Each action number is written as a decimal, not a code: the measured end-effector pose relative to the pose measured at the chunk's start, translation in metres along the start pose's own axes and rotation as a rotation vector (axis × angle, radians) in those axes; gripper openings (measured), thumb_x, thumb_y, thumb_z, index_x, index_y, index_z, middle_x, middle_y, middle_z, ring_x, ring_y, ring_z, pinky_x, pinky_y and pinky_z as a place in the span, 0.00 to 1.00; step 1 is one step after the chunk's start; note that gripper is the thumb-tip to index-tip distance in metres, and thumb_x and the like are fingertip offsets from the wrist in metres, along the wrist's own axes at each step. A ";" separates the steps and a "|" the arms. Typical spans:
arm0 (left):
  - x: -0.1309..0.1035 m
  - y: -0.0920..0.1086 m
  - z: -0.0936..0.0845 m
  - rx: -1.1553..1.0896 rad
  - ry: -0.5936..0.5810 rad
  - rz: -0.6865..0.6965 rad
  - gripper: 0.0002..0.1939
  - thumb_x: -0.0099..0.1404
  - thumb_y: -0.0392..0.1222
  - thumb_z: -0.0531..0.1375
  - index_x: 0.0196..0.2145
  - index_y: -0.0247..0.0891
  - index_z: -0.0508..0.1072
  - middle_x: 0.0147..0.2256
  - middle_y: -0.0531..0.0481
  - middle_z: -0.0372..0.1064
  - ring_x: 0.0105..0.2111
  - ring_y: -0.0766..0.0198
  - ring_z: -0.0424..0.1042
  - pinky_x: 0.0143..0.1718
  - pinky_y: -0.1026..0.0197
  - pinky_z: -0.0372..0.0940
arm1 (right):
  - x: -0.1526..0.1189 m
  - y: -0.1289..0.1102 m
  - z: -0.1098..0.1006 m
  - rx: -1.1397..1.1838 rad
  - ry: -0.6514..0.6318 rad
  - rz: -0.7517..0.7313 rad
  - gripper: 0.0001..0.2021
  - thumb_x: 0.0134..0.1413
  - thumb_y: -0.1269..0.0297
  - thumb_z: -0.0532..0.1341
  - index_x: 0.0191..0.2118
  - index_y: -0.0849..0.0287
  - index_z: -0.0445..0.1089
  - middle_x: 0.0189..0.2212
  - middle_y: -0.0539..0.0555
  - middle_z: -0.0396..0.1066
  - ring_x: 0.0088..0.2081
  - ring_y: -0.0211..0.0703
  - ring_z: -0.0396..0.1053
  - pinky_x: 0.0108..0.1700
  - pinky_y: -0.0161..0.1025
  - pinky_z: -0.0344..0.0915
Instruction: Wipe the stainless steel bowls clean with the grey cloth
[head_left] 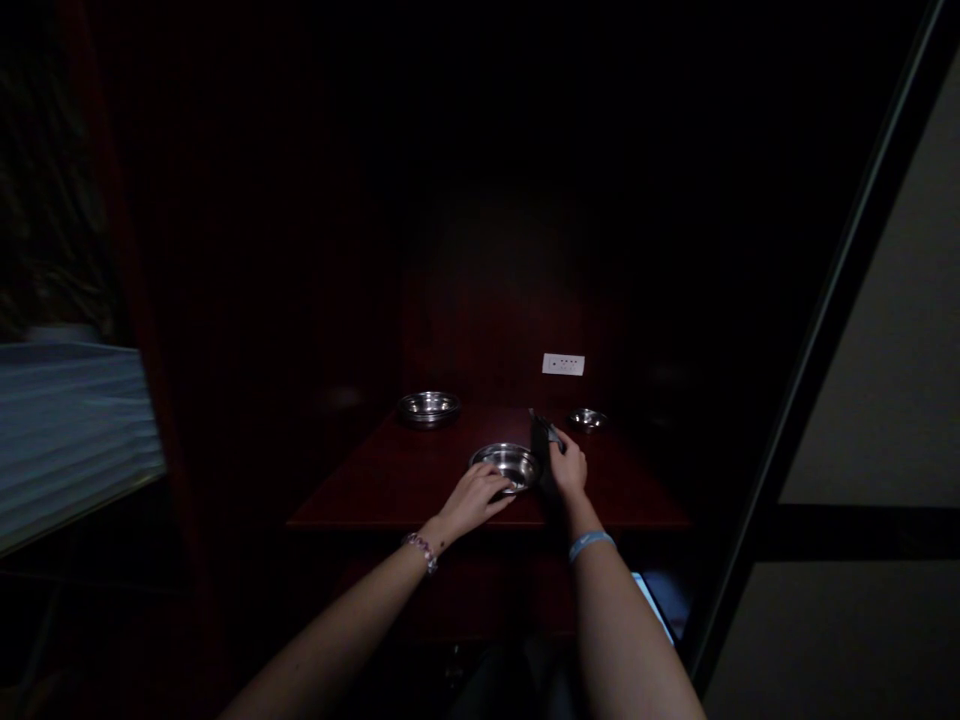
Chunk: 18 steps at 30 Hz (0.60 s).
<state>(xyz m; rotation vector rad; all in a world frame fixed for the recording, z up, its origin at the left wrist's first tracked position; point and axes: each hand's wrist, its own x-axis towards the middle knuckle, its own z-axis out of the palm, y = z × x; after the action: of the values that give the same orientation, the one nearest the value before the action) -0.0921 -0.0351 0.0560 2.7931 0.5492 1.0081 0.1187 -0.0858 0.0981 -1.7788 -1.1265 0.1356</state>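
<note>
So the metal bowl (517,459) sits just below mid-frame on a dark red shelf (360,498). Left hand (478,493) has fingers over its near rim, can't tell if they're pinching it. Right hand (570,466)'s closed around some dark thing (541,434), too dim to name. Stacked bowls (428,408) sit left of centre.

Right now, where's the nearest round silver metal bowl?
The bowl sits below centre in head view, on the dark red tabletop, left hand at its near side.
</note>
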 end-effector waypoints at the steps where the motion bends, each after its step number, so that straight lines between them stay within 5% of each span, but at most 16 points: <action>1: -0.001 0.001 -0.002 0.000 0.010 -0.014 0.13 0.68 0.50 0.60 0.44 0.46 0.80 0.44 0.43 0.77 0.51 0.49 0.70 0.59 0.45 0.61 | -0.002 -0.003 0.003 -0.027 -0.056 -0.075 0.24 0.63 0.61 0.52 0.62 0.48 0.70 0.56 0.52 0.74 0.55 0.48 0.71 0.58 0.41 0.64; 6: -0.003 -0.008 0.001 -0.097 0.165 -0.218 0.18 0.69 0.53 0.56 0.53 0.50 0.75 0.57 0.45 0.71 0.62 0.49 0.61 0.65 0.42 0.54 | -0.010 -0.007 0.017 -0.219 -0.364 -0.356 0.22 0.58 0.68 0.58 0.56 0.51 0.75 0.62 0.53 0.67 0.63 0.50 0.64 0.66 0.43 0.55; 11: 0.009 -0.040 0.031 -0.295 0.427 -0.586 0.29 0.67 0.55 0.58 0.61 0.40 0.64 0.67 0.33 0.53 0.67 0.46 0.56 0.67 0.41 0.51 | -0.008 0.000 0.028 -0.193 -0.367 -0.336 0.27 0.58 0.68 0.58 0.64 0.56 0.67 0.66 0.57 0.61 0.68 0.49 0.55 0.69 0.45 0.49; 14: 0.015 -0.053 0.046 -0.445 0.496 -0.737 0.28 0.69 0.55 0.55 0.60 0.37 0.61 0.61 0.30 0.62 0.63 0.49 0.64 0.64 0.45 0.57 | -0.006 0.004 0.032 -0.185 -0.382 -0.244 0.28 0.61 0.66 0.55 0.67 0.57 0.62 0.68 0.59 0.57 0.69 0.49 0.52 0.68 0.46 0.50; 18: 0.012 -0.051 0.049 -0.512 0.530 -0.740 0.25 0.71 0.53 0.52 0.61 0.40 0.59 0.56 0.35 0.71 0.57 0.53 0.72 0.60 0.48 0.63 | -0.003 0.008 0.033 -0.179 -0.332 -0.087 0.30 0.64 0.65 0.48 0.71 0.63 0.52 0.68 0.64 0.56 0.67 0.50 0.57 0.65 0.45 0.56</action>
<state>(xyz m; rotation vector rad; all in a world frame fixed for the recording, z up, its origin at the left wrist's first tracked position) -0.0671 0.0170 0.0134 1.6495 1.0817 1.4121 0.1038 -0.0669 0.0741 -1.9074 -1.4899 0.2938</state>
